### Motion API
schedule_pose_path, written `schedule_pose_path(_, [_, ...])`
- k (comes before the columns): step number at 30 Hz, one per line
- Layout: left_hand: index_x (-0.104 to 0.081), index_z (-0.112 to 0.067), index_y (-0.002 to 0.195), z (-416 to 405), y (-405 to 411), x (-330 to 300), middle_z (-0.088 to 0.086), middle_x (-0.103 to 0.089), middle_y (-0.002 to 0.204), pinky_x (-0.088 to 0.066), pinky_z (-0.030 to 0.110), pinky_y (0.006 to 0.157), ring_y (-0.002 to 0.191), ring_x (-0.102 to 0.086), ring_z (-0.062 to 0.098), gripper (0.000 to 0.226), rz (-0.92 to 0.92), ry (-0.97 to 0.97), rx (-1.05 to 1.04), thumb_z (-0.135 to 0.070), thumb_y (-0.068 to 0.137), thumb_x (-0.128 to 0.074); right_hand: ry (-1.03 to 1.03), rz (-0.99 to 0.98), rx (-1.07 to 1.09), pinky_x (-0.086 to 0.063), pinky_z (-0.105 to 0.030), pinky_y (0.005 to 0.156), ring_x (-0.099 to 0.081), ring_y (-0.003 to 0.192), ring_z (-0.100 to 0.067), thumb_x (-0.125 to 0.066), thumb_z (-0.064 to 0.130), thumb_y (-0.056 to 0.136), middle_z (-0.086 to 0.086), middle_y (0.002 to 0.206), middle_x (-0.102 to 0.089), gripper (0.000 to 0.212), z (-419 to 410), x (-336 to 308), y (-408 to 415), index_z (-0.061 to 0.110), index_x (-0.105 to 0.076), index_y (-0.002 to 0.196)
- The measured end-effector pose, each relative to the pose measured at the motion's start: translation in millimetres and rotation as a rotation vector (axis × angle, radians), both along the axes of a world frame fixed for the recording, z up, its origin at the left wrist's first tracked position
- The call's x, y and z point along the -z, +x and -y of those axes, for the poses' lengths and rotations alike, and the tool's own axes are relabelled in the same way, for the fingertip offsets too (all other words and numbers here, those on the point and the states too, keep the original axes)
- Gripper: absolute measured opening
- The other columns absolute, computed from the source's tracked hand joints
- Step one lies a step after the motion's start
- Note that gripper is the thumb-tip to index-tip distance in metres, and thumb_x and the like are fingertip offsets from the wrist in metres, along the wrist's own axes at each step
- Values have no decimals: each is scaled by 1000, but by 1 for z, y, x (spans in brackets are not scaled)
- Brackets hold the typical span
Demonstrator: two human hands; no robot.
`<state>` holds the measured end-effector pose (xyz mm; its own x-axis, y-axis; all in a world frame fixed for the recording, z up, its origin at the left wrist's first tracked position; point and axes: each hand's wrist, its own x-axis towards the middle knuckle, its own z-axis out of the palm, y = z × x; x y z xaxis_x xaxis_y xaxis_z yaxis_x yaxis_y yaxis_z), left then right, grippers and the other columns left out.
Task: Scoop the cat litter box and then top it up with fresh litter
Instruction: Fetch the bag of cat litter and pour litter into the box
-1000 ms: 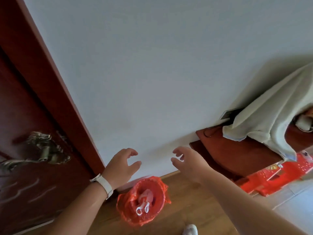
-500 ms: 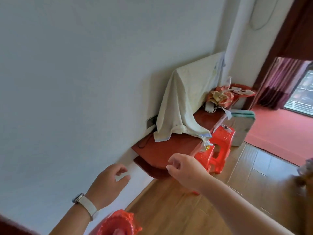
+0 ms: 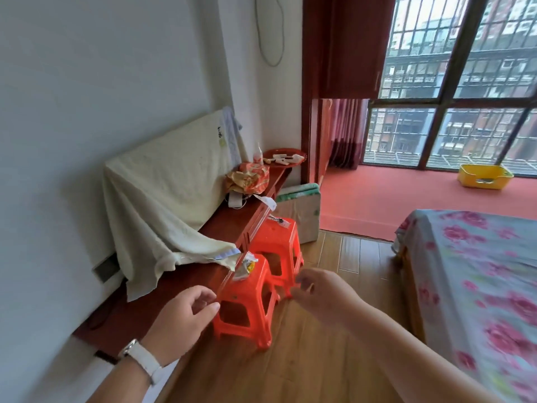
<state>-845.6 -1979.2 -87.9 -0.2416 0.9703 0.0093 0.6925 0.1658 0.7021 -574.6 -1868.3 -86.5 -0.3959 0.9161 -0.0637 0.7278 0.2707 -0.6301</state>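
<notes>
Both hands were held out empty with fingers loosely curled and parted — the left hand [image 3: 181, 317], banded by a white watch strap [image 3: 144, 362], and the right hand [image 3: 322, 292]. Two glossy moulded orange plastic stools [image 3: 263, 279] were set just beside a dark red wooden bench [image 3: 226, 222] draped with a rumpled cream cloth [image 3: 162, 196]. The yellow plastic litter box [image 3: 483, 176] was seen well apart on the pink floor by the barred window [image 3: 453, 82] — plank flooring [image 3: 334, 344] lay open between stools and floral bed [image 3: 476, 286].

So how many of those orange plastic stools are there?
2. The near stool stands against the low wooden bench, just beyond the left hand; the far stool stands right behind it. Others may be hidden.
</notes>
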Motion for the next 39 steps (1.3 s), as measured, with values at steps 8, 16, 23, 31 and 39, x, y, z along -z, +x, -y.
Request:
schedule_pose_path(8, [-65, -31, 97, -110, 82, -30, -10, -70, 93, -49, 15, 76, 90, -65, 2, 9, -47, 53, 203, -26, 90, -68, 76, -69, 203, -55, -35, 79, -61, 86, -6, -56, 51, 87, 18, 93, -62, 21, -59, -27, 102, 38, -61, 102])
schedule_pose_path(16, [-68, -30, 89, -223, 120, 2, -10, -71, 87, -44, 17, 74, 86, -63, -4, 9, -27, 34, 341, -23, 87, -71, -20, -20, 320, -54, -31, 81, -59, 90, -6, -56, 54, 87, 16, 101, -61, 30, -116, 0, 140, 34, -64, 108])
schedule_pose_path(23, [-68, -30, 92, -366, 117, 29, -9, -71, 91, -51, 26, 82, 90, -65, 5, 8, 54, -27, 419, -23, 88, -70, -104, 42, 386, -54, -32, 85, -59, 93, -7, -56, 51, 89, 13, 104, -60, 31, -228, 13, 134, 31, -64, 111])
schedule_pose_path(31, [-67, -28, 85, -536, 99, 21, -9, -71, 85, -46, 22, 76, 85, -65, 1, 28, 122, -36, 466, -50, 70, -62, -130, 120, 457, -51, -26, 84, -57, 93, -3, -56, 48, 88, 15, 103, -61, 27, -372, -4, 119, 31, -65, 107])
schedule_pose_path(39, [-63, -36, 90, -656, 141, -1, -15, -68, 92, -47, 23, 75, 90, -63, 0, 15, 39, 42, 583, -47, 80, -65, 2, 91, 613, -53, -29, 82, -58, 88, -1, -61, 46, 87, 18, 100, -60, 21, -459, -34, 159, 34, -64, 104])
